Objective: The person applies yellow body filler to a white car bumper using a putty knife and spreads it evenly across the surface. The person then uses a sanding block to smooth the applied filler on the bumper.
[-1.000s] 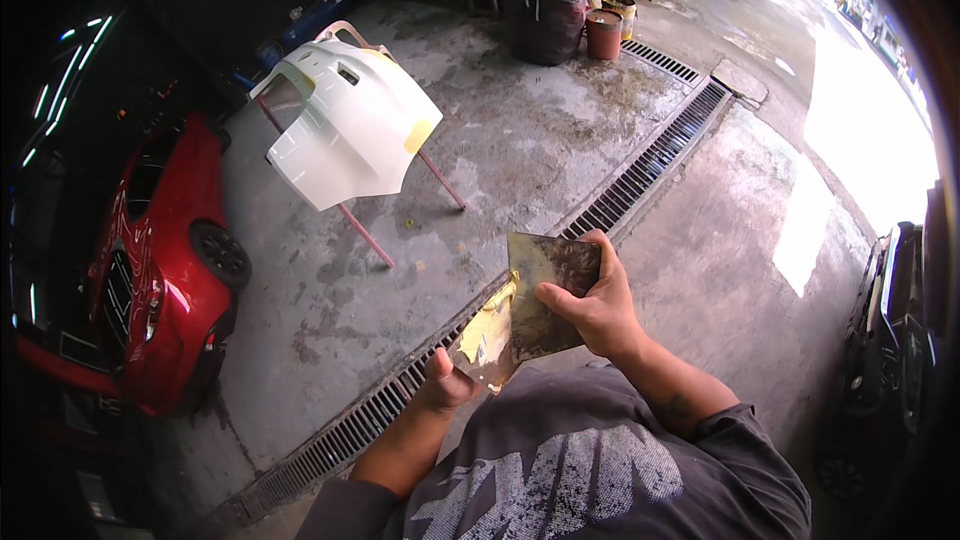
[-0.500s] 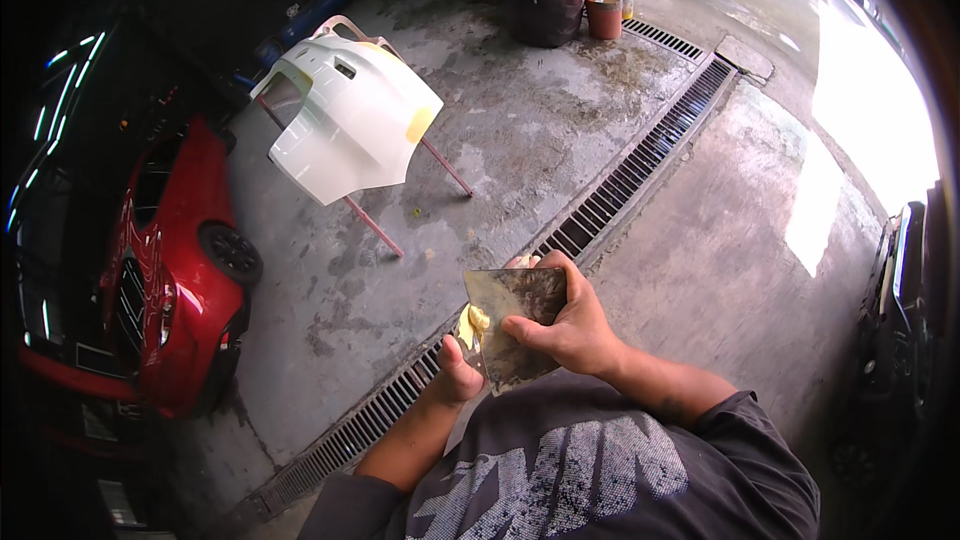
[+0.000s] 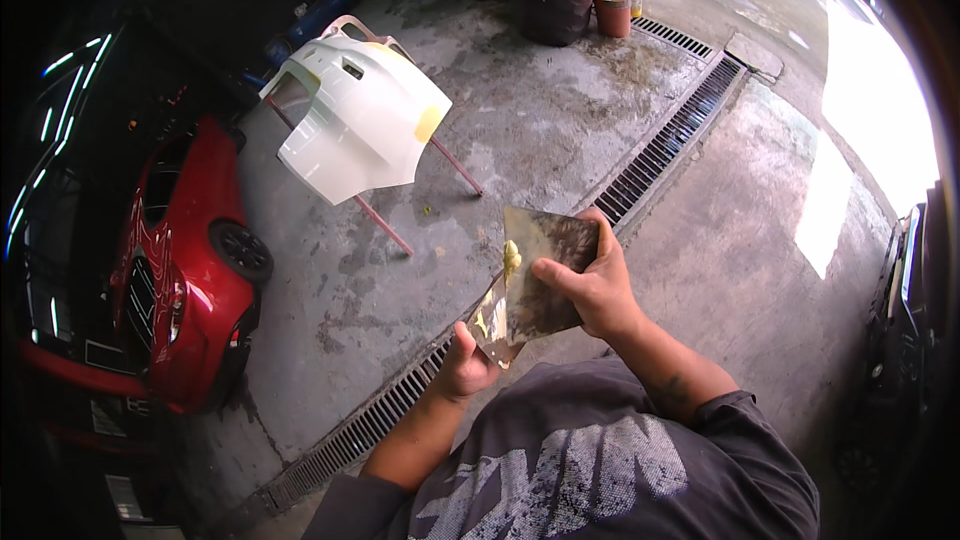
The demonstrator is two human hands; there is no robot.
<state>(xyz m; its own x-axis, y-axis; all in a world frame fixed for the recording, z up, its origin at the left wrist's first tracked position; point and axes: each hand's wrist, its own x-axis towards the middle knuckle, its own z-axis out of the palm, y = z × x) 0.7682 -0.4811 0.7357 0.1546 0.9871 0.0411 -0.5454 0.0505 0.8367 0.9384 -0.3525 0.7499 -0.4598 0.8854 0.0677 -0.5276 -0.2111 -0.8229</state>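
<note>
My right hand [image 3: 603, 288] grips a thin, smeared putty spreader [image 3: 550, 285] by its right side, thumb lying across its face. Along the left edge of that sheet sits a lump of pale yellow putty [image 3: 512, 258]. My left hand [image 3: 468, 372] is closed on a second flat spreader [image 3: 494, 348], thumb up at its left side. Streaks of yellow putty mark this one too. The two spreaders meet or overlap at their edges in front of my chest; the fingers behind them are mostly hidden.
A white car body panel [image 3: 365, 125] with yellowish patches rests on a stand with red legs [image 3: 383, 227]. A red car [image 3: 190, 290] is at left, a dark vehicle [image 3: 895, 310] at right. A drain grate [image 3: 660, 145] crosses the floor. Far back are a full black bag [image 3: 553, 5] and buckets [image 3: 612, 12].
The right-hand spreader has moved up and to the right, taking the putty lump with it. More of the left-hand spreader now shows below it. The view has shifted slightly.
</note>
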